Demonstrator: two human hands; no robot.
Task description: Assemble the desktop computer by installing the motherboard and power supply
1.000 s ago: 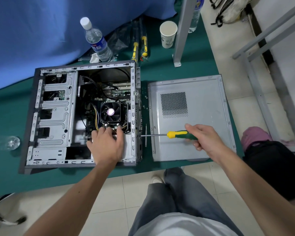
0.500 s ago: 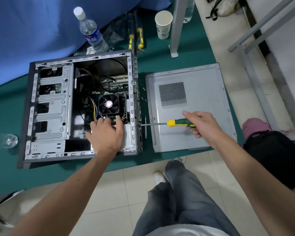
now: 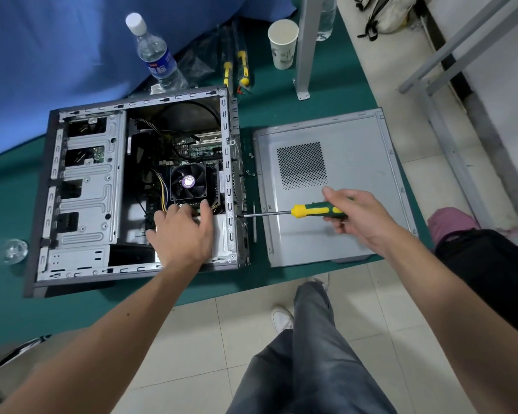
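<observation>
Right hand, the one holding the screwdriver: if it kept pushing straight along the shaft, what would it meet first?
The right hand aims the screwdriver at the computer case; its tip looks already at the rear wall, so likely that wall or a screw there. Depth is unclear.

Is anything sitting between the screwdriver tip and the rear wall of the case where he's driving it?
Nothing visible does. The screwdriver shaft runs clear above the side panel, its tip meeting the case rear wall. The right hand grips the handle; the left hand rests inside, on the other side.
</observation>
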